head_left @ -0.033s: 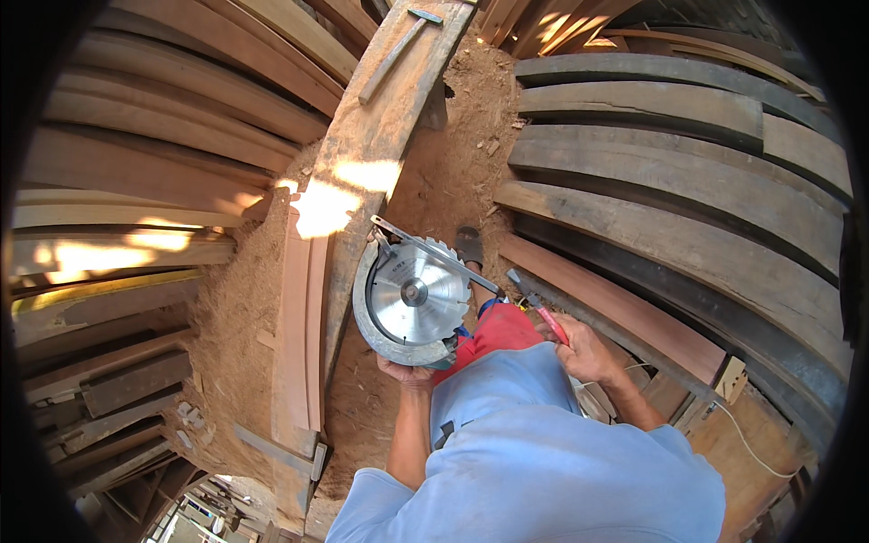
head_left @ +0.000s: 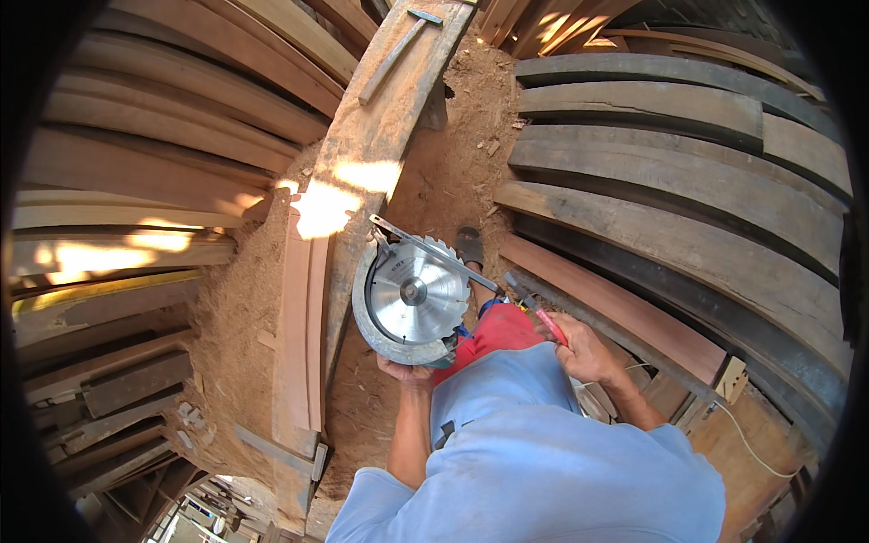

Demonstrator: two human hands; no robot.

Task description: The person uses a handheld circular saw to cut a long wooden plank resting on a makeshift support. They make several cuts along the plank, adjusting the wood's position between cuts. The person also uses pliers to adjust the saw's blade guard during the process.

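My left hand (head_left: 405, 372) grips a circular saw (head_left: 369, 326) from below, its fingers partly hidden by the saw. The round toothed blade (head_left: 434, 294) faces up, and a flat metal bar, the edge of the saw's base (head_left: 433, 251), runs across its far right side. In my right hand (head_left: 584, 349), fingers wrapped round its red handle, is a hammer (head_left: 549, 327). The dark hammer head (head_left: 519, 288) points away from me, just right of the saw and apart from the blade.
A long plank (head_left: 362, 136) runs away on the left, with a second hammer (head_left: 393, 61) lying on its far part. Narrow reddish boards (head_left: 303, 344) rest along it. Stacked timber (head_left: 163, 118) stands at left, thick beams (head_left: 661, 154) at right. Sawdust (head_left: 226, 335) covers the ground.
The hammer in my right hand has shifted very slightly toward the saw. The blade's markings appear turned a little. My left hand and the saw body stay in place.
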